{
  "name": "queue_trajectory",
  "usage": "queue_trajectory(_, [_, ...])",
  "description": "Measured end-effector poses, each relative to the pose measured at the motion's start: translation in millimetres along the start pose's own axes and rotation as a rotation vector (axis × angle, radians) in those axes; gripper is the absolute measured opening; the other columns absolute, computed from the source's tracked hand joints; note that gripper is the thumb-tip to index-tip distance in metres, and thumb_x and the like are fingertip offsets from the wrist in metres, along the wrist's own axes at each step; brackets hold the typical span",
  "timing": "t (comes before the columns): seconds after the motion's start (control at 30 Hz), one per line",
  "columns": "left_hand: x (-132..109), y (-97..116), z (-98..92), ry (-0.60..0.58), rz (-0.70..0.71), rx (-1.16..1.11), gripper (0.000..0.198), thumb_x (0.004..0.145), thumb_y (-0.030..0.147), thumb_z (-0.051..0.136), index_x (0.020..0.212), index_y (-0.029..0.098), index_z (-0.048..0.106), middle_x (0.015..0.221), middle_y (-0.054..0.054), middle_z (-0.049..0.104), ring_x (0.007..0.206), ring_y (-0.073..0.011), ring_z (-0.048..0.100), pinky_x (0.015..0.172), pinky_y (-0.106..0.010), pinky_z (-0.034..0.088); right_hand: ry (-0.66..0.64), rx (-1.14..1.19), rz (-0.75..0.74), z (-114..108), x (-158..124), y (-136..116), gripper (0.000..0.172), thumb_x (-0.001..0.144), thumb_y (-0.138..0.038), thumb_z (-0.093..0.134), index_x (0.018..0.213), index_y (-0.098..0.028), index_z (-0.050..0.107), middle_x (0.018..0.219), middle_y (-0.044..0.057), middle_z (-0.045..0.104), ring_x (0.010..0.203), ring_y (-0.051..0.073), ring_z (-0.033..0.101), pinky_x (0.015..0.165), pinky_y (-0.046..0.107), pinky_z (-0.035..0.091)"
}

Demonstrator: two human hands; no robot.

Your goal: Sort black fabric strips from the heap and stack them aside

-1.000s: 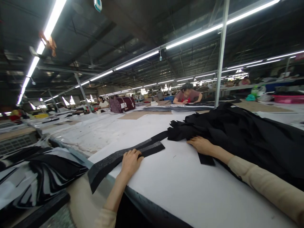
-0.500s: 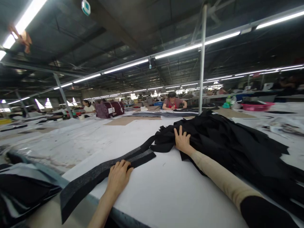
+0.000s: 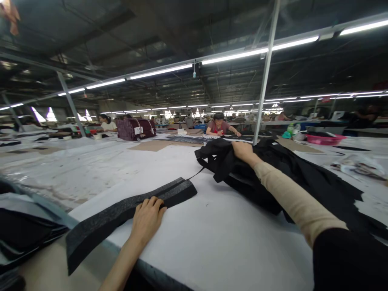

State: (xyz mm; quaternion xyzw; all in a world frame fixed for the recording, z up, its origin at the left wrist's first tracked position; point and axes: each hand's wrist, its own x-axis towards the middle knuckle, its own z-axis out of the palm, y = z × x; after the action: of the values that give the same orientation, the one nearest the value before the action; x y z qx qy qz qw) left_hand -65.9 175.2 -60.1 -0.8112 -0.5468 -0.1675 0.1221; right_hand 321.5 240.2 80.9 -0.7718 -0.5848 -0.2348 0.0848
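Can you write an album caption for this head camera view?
Left hand presses a dark grey fabric strip on a white table, right hand gripping piled black cloth, in a garment workshop.

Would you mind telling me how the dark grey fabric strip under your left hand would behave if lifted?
The dark grey fabric strip will probably be floppy, since its end droops past the table edge. It looks light, and its fuzzy surface would likely cling rather than slide.
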Motion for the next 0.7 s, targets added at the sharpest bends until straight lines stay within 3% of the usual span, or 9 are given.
queue_trajectory(0.2, [3,-1,0.4,0.004,0.002,0.009,0.027,0.089,0.033,0.041,0.100,0.019,0.060,0.102,-0.006,0.060,0.095,-0.0243,0.052,0.080,-0.037,0.039,0.170,-0.058,0.156,-68,29,54,0.030,0.092,-0.014,0.030,0.116,-0.006,0.047,0.108,0.025,0.053,0.104,0.033,0.049,0.077,0.043,0.035])
queue_trajectory(0.27, [4,-2,2.2,0.004,0.000,0.014,0.027,0.088,0.033,0.041,0.101,0.019,0.060,0.102,-0.006,0.060,0.095,-0.0244,0.052,0.079,-0.037,0.040,0.241,-0.083,0.240,-77,31,76,0.032,0.092,-0.011,0.025,0.116,-0.002,0.046,0.110,0.028,0.049,0.109,0.036,0.043,0.077,0.045,0.032])
queue_trajectory(0.33, [5,-3,4.1,0.007,0.001,0.017,0.027,0.088,0.032,0.041,0.102,0.020,0.060,0.103,-0.006,0.060,0.095,-0.0244,0.052,0.079,-0.038,0.040,0.314,-0.131,0.307,-73,29,97,0.031,0.093,-0.015,0.029,0.117,-0.002,0.045,0.113,0.029,0.046,0.111,0.037,0.038,0.078,0.045,0.029])
queue_trajectory(0.4, [5,-3,5.3,0.007,0.002,0.016,0.026,0.089,0.032,0.041,0.102,0.020,0.060,0.103,-0.005,0.060,0.095,-0.0241,0.052,0.079,-0.038,0.039,0.304,-0.203,0.353,-53,22,115,0.032,0.092,-0.018,0.033,0.118,-0.002,0.044,0.116,0.028,0.043,0.114,0.037,0.034,0.080,0.044,0.027])
queue_trajectory(0.47, [5,-2,5.6,0.005,0.002,0.013,0.026,0.089,0.032,0.041,0.101,0.019,0.060,0.103,-0.005,0.060,0.094,-0.0237,0.052,0.080,-0.038,0.039,0.193,-0.244,0.387,-21,11,126,0.032,0.093,-0.017,0.030,0.118,-0.003,0.045,0.119,0.028,0.041,0.117,0.038,0.031,0.081,0.045,0.027])
queue_trajectory(0.6, [6,-1,4.6,0.000,0.003,0.006,0.026,0.089,0.032,0.040,0.100,0.019,0.060,0.102,-0.005,0.060,0.094,-0.0232,0.052,0.080,-0.037,0.040,-0.064,-0.205,0.372,56,-10,125,0.028,0.091,-0.019,0.041,0.116,-0.009,0.050,0.115,0.020,0.050,0.110,0.030,0.043,0.081,0.041,0.036])
queue_trajectory(0.7, [6,-1,3.4,0.006,-0.002,0.006,0.027,0.088,0.032,0.040,0.100,0.019,0.060,0.102,-0.005,0.060,0.094,-0.0237,0.052,0.079,-0.037,0.040,-0.226,-0.167,0.331,90,-15,115,0.030,0.088,-0.032,0.052,0.113,-0.016,0.052,0.114,0.009,0.053,0.101,0.022,0.052,0.083,0.042,0.044])
